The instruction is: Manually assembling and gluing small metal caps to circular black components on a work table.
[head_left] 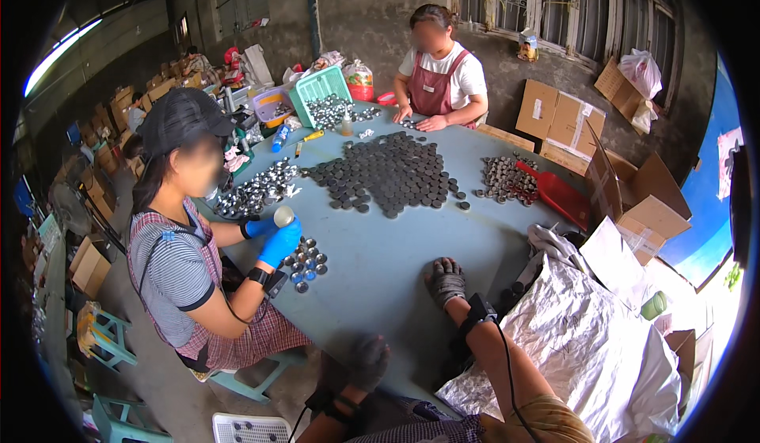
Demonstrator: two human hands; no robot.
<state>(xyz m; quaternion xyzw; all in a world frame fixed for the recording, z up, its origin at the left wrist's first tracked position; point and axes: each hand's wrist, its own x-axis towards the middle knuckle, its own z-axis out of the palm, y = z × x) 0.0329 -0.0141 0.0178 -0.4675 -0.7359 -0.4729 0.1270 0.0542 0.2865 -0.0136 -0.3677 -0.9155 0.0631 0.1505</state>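
Note:
My right hand (446,281), in a dark fingerless glove, lies palm down on the blue-grey table (380,261), fingertips pointing away from me. Nothing shows in its grasp. Low and nearer to me, my left hand (370,361), also in a dark glove, hangs by the table's front edge. It is smeared and in shadow, so its fingers are hard to make out. A large spread of dark round caps (388,172) covers the table's far middle. A few dark caps (513,292) sit to the right of my right hand, beside a silvery-white sack (570,340).
A co-worker in blue gloves (281,241) holds a round cup-like piece at left, near shiny metal caps (305,261). Another person (439,87) handles caps across the table. A red dustpan (562,197), an open carton (641,197) and a green basket (321,87) stand around the edges.

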